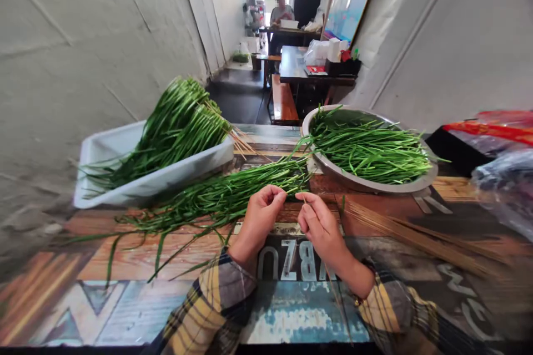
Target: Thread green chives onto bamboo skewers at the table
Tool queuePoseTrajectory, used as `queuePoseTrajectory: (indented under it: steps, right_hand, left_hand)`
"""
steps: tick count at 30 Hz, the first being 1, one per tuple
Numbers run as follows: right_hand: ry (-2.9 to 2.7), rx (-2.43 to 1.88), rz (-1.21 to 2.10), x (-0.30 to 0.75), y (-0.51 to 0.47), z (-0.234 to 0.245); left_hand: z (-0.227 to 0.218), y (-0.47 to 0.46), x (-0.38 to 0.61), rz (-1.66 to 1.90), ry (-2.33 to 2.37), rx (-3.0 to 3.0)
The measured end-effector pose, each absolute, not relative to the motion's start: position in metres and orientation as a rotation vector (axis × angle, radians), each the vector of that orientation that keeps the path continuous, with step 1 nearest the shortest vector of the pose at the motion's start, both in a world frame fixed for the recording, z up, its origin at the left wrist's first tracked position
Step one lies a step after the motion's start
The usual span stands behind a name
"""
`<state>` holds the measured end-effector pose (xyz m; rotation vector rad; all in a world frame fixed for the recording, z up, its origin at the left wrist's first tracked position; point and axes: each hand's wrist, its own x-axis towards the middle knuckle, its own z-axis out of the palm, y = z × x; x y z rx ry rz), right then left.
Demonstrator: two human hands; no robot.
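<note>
Far left: white tray [195, 169], bunched chives [179, 122] leaning above its rim. Loose chives [225, 191] lie just left of your left hand [263, 213], nearer one, long axis left to right. Its thumb and finger meet; can't tell whether on anything. Your right hand [320, 224] pinches thin skewer [335, 294], slanting toward near edge. Tabletop [283, 302] spans between forearms. Far right: bowl [375, 186]; nearer, skewer bundle [410, 233].

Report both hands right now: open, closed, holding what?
Left hand: closed in a pinch; can't tell if it holds anything.
Right hand: closed, holding a thin stick.
</note>
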<state>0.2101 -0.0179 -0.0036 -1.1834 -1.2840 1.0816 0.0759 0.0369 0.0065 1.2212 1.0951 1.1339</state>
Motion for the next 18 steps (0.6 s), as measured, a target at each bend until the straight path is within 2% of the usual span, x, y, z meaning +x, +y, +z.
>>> queuePoseTrajectory:
  steps: [7, 18]
  right_hand:
    - [-1.575, -1.278, 0.909, 0.221, -0.016, -0.015]
    - [-1.547, -1.299, 0.835, 0.227, -0.015, -0.016]
  left_hand:
    - [0.005, 0.032, 0.08, 1.072, 1.041, 1.217]
    - [0.006, 0.031, 0.078, 1.022, 1.059, 1.228]
